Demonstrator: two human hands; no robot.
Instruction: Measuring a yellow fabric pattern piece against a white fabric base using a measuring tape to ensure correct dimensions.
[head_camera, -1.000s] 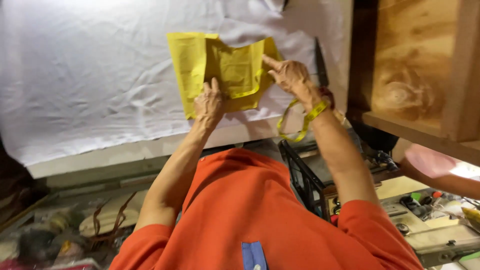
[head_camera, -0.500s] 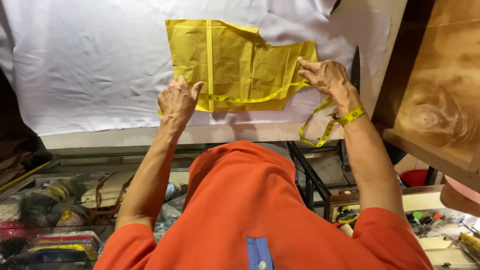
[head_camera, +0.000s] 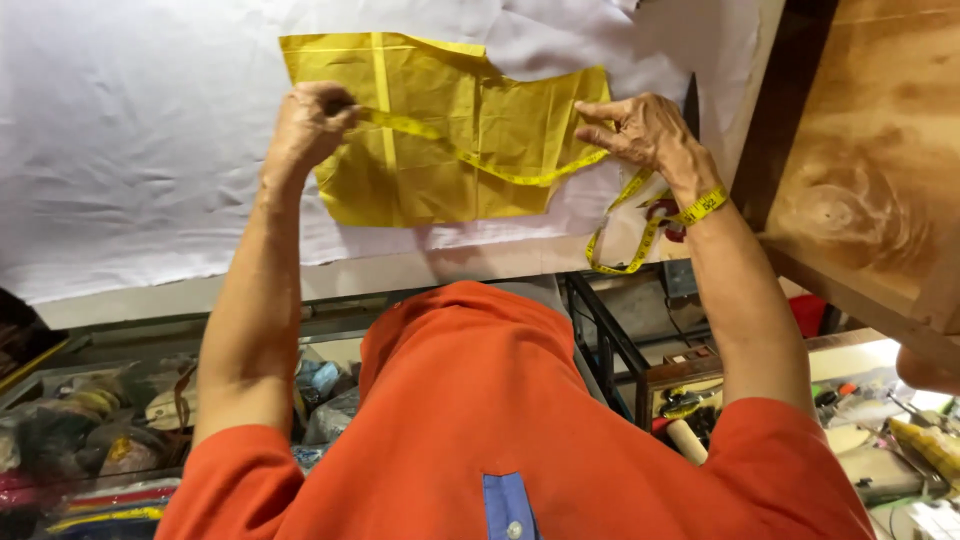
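While the yellow measuring tape (head_camera: 480, 165) sags across the yellow fabric piece (head_camera: 440, 130), each hand pins one end so that it spans the cloth's width. At the left, the left hand (head_camera: 308, 125) has its fingers closed, pinching the tape near the fabric's left side. At the right edge, the right hand (head_camera: 645, 132) presses it with curled fingertips; the slack loops round that wrist. Beneath the fabric, the white sheet (head_camera: 130, 150) covers the table, with a wooden panel (head_camera: 870, 170) standing far right.

Workroom surroundings, seen from above.
White sheet (head_camera: 120, 150) covers the worktable; wooden cabinet (head_camera: 870, 190) at right; cluttered shelves (head_camera: 90, 430) below.
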